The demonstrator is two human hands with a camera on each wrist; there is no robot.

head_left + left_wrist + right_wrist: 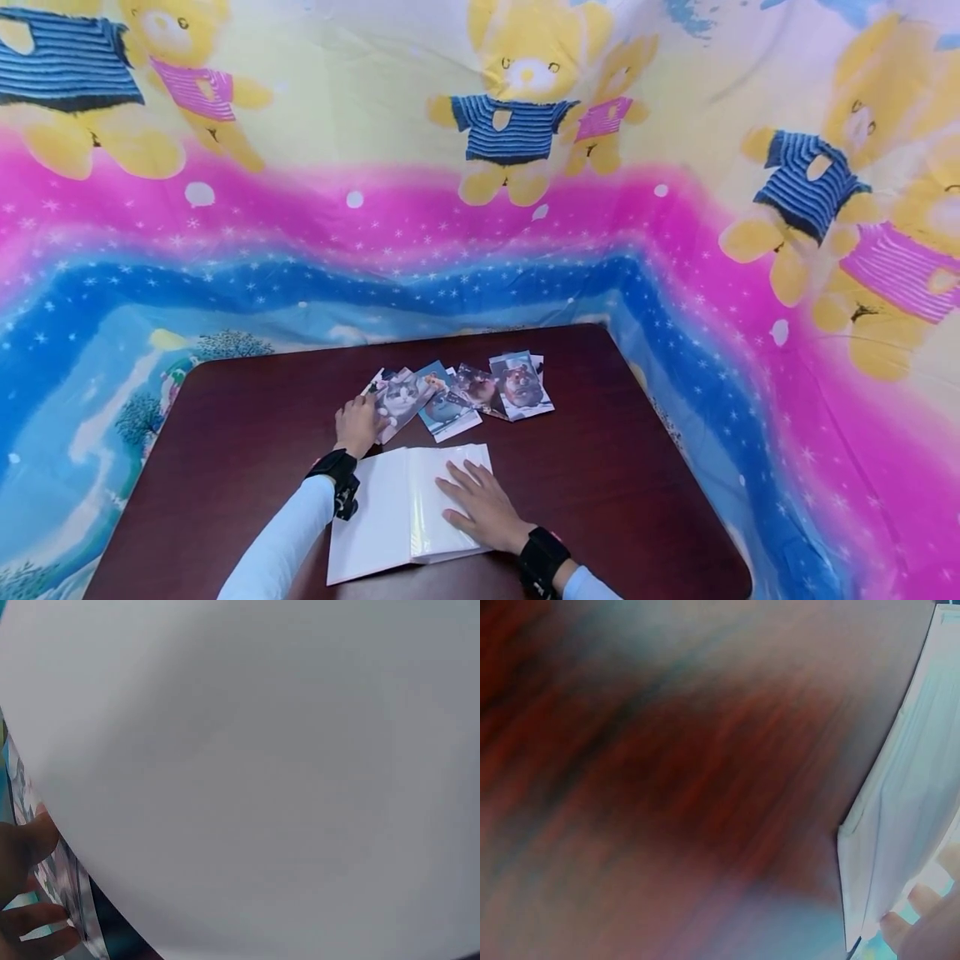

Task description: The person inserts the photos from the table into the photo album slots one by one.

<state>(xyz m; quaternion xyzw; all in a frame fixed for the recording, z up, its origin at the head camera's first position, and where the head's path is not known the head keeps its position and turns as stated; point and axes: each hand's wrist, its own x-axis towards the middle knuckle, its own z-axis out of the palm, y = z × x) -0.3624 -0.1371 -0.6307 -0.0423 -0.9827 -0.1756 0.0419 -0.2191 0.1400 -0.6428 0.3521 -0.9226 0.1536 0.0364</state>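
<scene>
A photo album (372,517) with white pages lies spread on the table. My right hand (486,508) rests flat on its right page with the fingers spread. In the right wrist view, the album's edge (877,817) and a few fingertips show at the right. My left hand (358,425) reaches past the album's top left corner and touches the left edge of a cat photo (401,398). In the left wrist view, a white page (262,780) fills most of the picture; the left thumb and fingers (37,922) show beside the photos at the lower left.
More animal photos lie overlapping behind the album, among them a blue-topped one (446,408), a dark one (480,387) and one at the right end (521,387). They rest on the dark brown table (622,467). A cloth printed with bears (517,242) hangs around the table.
</scene>
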